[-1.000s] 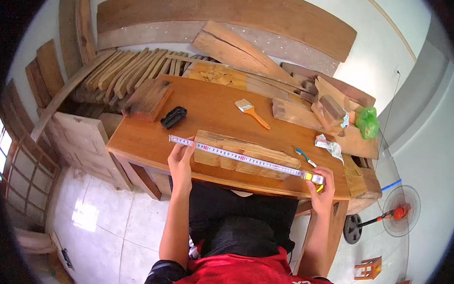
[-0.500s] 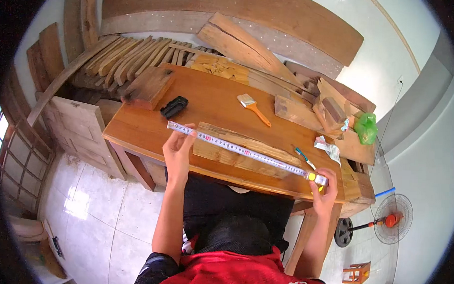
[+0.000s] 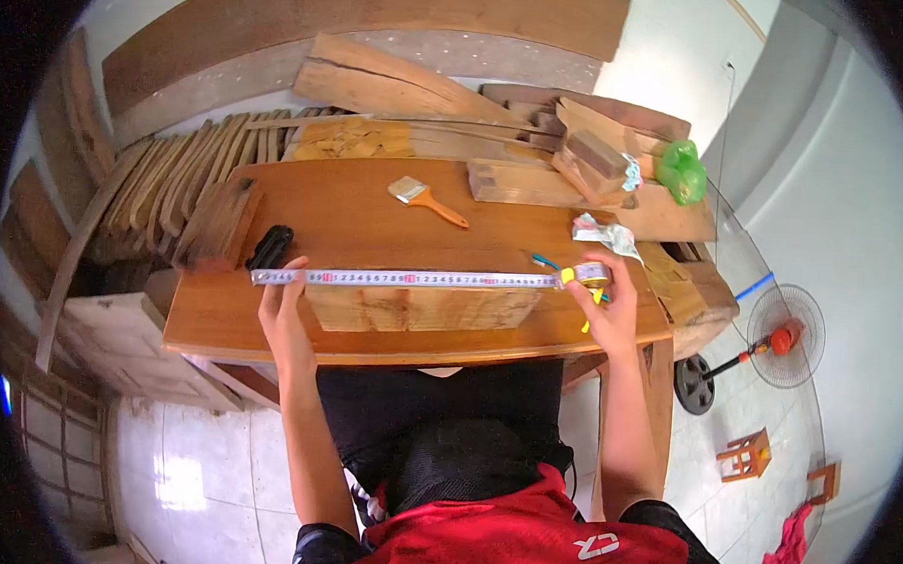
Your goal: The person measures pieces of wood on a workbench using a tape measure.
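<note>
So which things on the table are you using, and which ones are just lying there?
In use:
left hand, pinning the tape's end
right hand, holding the tape measure
wood board under the tape

Just lying about:
paintbrush
black thing
crumpled paper
green bag

— What lies on the table?
— A paintbrush, a black case, crumpled paper.
— And beyond it?
— Stacked planks, a green bag; a fan on the floor.
</note>
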### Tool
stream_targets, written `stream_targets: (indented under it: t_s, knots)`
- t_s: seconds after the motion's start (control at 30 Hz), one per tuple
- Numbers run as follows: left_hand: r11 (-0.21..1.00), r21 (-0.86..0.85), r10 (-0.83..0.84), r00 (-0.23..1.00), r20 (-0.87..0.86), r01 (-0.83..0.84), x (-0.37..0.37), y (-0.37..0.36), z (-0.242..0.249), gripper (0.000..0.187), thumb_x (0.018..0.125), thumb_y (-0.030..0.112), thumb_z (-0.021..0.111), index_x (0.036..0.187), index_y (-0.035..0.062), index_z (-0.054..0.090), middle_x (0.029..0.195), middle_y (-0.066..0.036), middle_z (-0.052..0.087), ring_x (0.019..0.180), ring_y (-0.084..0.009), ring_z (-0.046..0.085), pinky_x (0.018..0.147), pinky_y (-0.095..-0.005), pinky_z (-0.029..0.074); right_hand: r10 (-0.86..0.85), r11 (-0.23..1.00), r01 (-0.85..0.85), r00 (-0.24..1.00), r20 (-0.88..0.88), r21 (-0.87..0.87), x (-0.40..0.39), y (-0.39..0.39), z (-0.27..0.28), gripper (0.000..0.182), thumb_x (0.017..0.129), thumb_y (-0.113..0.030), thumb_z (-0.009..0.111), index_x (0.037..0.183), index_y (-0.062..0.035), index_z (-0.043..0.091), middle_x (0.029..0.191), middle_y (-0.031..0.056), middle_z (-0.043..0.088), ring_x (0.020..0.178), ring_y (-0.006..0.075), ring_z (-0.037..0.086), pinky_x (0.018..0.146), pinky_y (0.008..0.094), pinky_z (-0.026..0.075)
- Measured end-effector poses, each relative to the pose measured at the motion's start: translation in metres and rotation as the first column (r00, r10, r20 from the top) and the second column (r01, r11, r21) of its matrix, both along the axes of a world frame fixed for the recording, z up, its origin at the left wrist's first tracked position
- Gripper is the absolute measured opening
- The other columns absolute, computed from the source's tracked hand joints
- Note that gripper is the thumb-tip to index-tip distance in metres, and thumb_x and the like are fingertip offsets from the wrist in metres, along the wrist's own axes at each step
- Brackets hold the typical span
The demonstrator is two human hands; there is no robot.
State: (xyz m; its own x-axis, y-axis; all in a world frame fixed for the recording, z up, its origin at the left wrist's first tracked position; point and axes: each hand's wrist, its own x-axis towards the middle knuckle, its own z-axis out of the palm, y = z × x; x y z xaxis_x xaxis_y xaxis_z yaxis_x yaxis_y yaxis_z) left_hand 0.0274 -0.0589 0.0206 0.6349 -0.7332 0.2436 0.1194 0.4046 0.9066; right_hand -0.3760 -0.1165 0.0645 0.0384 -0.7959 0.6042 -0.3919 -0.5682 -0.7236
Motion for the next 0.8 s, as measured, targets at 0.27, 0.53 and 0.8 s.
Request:
stream_targets:
  t_s: [0.27,0.53,0.8]
  knots:
    - [0.999,-0.021,-0.038,0.999,0.029,0.039,0.002,-0.004,0.003,0.024,0.093,0.014,0.056,0.110,-0.0012,0.066,0.116,-0.008,0.066,0.107,-0.0150,0.054,0.100,-0.0310,0.037,0.020,1.000,-0.020,1.000,0.004,-0.001,-0.002,0.004,0.000,0.040,0.081,-0.009,0.079,0.116,-0.0046,0.062,0.104,0.0067,0.063,0.097,0.0164,0.062,0.088,0.0311,0.047]
    - [0.999,0.017,-0.034,0.998,0.056,0.033,0.008,-0.007,-0.004,0.024,0.092,0.012,0.057,0.111,-0.0005,0.066,0.113,-0.007,0.067,0.092,-0.0108,0.053,0.085,-0.0262,0.039,0.005,1.000,-0.005,1.000,0.014,0.007,-0.005,0.004,-0.005,0.039,0.081,-0.009,0.079,0.115,-0.0041,0.062,0.106,0.0073,0.063,0.100,0.0173,0.061,0.090,0.0307,0.047]
    - [1.000,0.021,-0.024,0.999,0.038,0.024,0.005,0.000,-0.006,0.024,0.092,0.016,0.061,0.108,0.0013,0.071,0.097,0.003,0.060,0.079,-0.0061,0.040,0.069,-0.0230,0.031,0.061,0.998,-0.063,0.996,0.070,0.028,-0.006,-0.001,-0.012,0.041,0.084,-0.011,0.078,0.120,-0.0039,0.059,0.110,0.0070,0.062,0.101,0.0157,0.060,0.092,0.0304,0.046]
